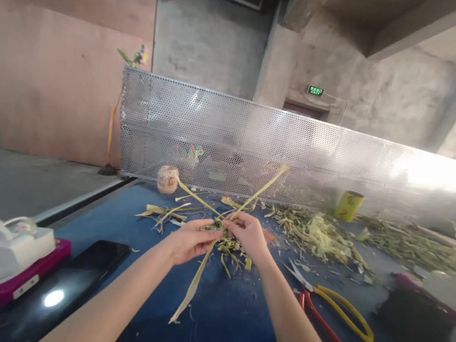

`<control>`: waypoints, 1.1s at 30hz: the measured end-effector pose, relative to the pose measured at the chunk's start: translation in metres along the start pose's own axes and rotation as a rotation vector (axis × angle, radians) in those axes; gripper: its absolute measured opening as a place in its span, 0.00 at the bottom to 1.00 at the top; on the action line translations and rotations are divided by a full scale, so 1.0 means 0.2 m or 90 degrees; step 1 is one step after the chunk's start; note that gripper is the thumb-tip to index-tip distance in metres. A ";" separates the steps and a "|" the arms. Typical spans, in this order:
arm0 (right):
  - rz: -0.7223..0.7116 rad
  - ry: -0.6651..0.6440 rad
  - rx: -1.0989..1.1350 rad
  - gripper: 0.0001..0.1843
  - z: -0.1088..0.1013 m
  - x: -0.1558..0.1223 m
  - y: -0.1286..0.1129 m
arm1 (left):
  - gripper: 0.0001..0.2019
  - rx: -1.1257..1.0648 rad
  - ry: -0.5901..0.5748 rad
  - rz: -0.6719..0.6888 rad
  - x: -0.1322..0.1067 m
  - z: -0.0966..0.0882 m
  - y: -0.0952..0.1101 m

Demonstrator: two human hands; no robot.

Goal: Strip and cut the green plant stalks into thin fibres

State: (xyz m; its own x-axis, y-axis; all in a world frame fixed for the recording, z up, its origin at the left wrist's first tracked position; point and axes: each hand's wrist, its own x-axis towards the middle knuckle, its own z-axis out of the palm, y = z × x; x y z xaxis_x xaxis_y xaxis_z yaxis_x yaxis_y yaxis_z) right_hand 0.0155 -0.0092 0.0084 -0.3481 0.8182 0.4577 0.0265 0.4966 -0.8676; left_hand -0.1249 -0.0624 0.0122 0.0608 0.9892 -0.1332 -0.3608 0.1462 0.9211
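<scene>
Both hands meet over the blue table around a small bundle of dried plant strips. My left hand pinches the bundle from the left, thumb on top. My right hand pinches the strips at their crossing with thumb and fingers, close to the left fingertips. One long pale strip sticks up to the far right, another runs to the far left, and a wider leaf strip hangs toward me. Green scraps lie beneath the hands. The exact grip inside the fingers is partly hidden.
Red-and-yellow-handled scissors lie open at the right. A phone and a pink power strip are at the left. Toward the perforated metal screen stand a twine roll, heaped dried leaves and a yellow-green tube.
</scene>
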 end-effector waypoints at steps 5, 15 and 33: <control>0.032 -0.012 0.056 0.12 0.03 0.00 0.01 | 0.45 -0.082 0.034 0.030 0.00 0.00 -0.02; -0.051 -0.023 0.085 0.12 0.03 -0.01 0.02 | 0.43 -0.116 -0.001 0.147 0.03 -0.02 -0.01; -0.353 -0.098 -0.434 0.09 0.04 -0.08 0.00 | 0.40 -0.136 0.112 0.178 0.05 -0.03 -0.02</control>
State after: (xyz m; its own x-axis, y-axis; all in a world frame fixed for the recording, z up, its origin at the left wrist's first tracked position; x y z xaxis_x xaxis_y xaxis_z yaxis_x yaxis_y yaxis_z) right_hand 0.0131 -0.0260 -0.0003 -0.5969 0.3852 0.7038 0.3519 0.9140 -0.2019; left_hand -0.1276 -0.0540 0.0046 -0.2218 0.9745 0.0349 -0.5268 -0.1499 0.8367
